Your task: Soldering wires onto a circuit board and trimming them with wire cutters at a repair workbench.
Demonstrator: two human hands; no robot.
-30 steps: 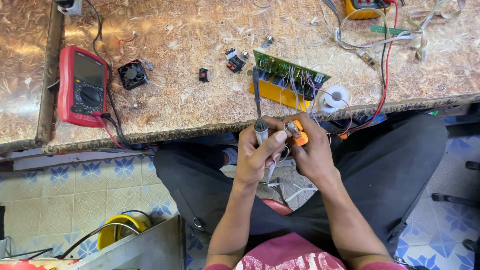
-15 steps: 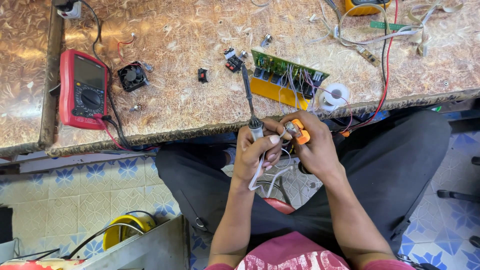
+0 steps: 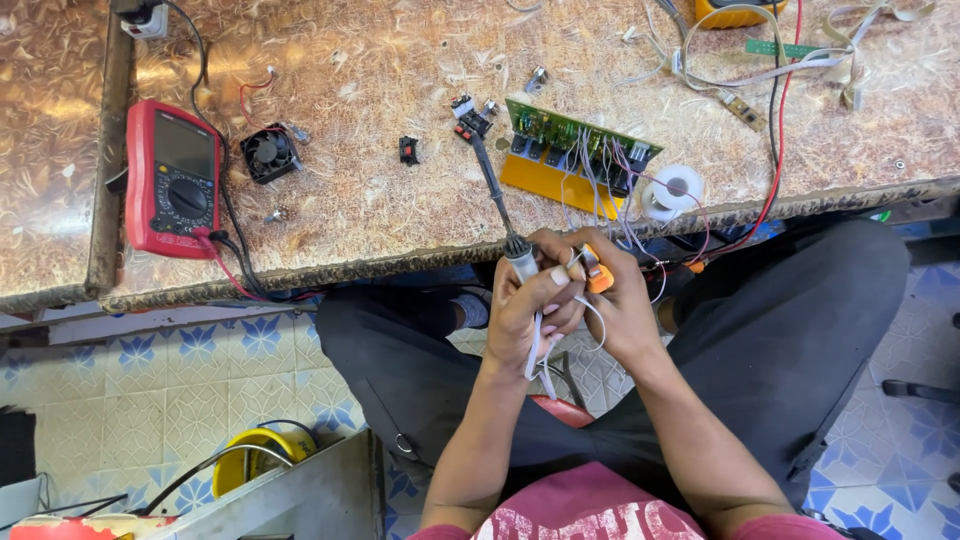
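A: Looking at the worktop (image 3: 400, 215): brown, mottled, worn along the front edge.

B: Lying at left: red multimeter (image 3: 172, 180), leads trailing over the edge. Sitting just beside it: small black fan (image 3: 266, 155).

A: Resting mid-bench: tiny black switch (image 3: 408, 150), green circuit board (image 3: 580, 135) on a yellow plate (image 3: 540, 182), white solder spool (image 3: 672, 190) near the edge.

B: Running across the right side: red wire (image 3: 778, 150), grey cables (image 3: 720, 75). Sitting at far left corner: white plug (image 3: 140, 18).
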